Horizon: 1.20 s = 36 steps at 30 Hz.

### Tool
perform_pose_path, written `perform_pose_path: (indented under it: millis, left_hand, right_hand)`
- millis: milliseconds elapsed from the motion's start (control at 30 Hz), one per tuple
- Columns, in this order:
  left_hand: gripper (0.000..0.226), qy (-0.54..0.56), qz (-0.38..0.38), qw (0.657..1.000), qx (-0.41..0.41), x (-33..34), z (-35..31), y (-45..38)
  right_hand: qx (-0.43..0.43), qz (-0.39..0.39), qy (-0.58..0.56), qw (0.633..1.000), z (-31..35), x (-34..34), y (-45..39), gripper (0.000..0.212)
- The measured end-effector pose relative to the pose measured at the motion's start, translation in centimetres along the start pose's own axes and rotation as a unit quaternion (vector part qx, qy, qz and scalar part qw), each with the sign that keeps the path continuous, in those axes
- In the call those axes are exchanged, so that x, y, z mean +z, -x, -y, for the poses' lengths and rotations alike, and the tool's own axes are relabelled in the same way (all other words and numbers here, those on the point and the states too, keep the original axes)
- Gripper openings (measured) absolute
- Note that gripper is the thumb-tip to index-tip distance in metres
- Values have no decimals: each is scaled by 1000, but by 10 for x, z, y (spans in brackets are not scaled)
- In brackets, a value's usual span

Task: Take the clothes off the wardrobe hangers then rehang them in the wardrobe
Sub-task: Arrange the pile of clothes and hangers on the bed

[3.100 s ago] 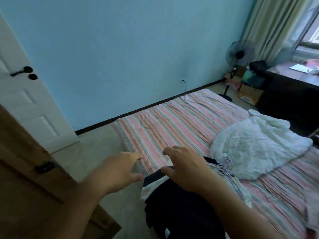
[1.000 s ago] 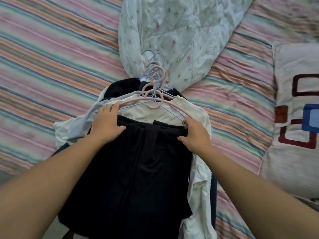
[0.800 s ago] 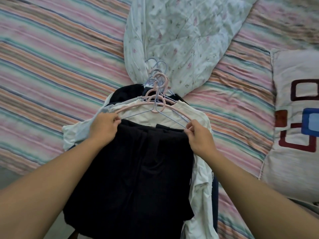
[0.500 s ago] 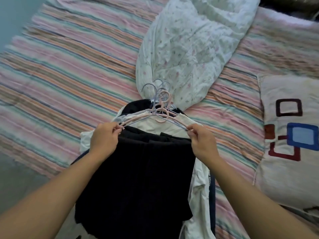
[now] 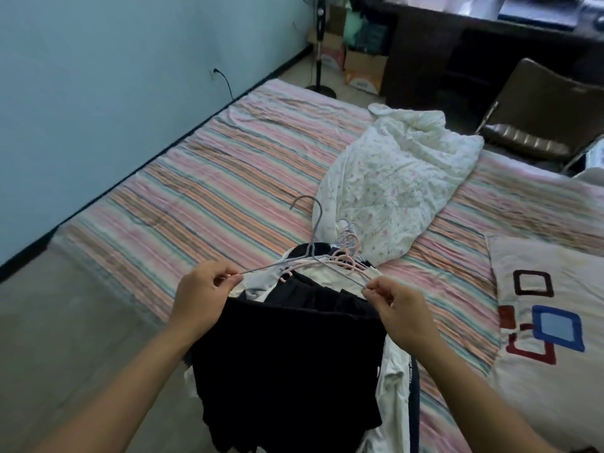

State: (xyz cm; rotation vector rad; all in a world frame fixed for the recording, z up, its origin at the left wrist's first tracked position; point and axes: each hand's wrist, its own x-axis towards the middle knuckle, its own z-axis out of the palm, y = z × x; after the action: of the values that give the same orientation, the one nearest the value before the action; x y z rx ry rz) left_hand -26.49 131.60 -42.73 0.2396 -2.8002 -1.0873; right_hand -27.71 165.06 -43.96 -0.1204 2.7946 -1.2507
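Two hands at work over the near edge of a striped bed (image 5: 209, 197).

Left hand (image 5: 202, 299): fingers curled, pinching the left end of a grey-blue wire hanger (image 5: 313, 243). Right hand (image 5: 400, 308): fingers curled, pinching the right end of the same hanger. Hanger raised off the pile, hook pointing up and to the far left.

Black garment (image 5: 287, 364): topmost of the pile, spread between the two wrists and draping over the near edge of the bed. Whether it is free of the hanger cannot be told.

White garment (image 5: 394, 397): under the black one, showing along its right side and at the collar.

Pink hangers (image 5: 346, 253): several, bunched together with bluish ones just beyond the black garment, hooks pointing far, touching the floral quilt.

Floral white quilt (image 5: 392, 181): crumpled, far of the pile, mid-bed.

Pillow (image 5: 549, 322): right, patterned with coloured squares.

Blue wall (image 5: 114, 76): left. Chair (image 5: 542, 116) and dark worktop (image 5: 457, 37): far right. Fan stand (image 5: 318, 60): far, beside the boxes.
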Motion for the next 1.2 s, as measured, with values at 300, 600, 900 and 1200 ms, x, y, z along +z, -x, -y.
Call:
perform_pose_path:
  millis: [300, 600, 900, 1200]
  left_hand:
    - [17, 79, -86, 993, -22, -138, -35, 99]
    - [13, 69, -208, 976, 8, -267, -49, 205]
    - [14, -25, -330, 943, 40, -357, -73, 268]
    - [15, -41, -456, 889, -21, -406, -90, 332]
  right_hand:
    - [-128, 3, -23, 992, 134, -28, 66, 13]
    - [-274, 1, -59, 960, 266, -34, 115, 9]
    - [-406, 110, -107, 901, 387, -23, 129, 17]
    - [-499, 259, -194, 804, 493, 6, 147, 13]
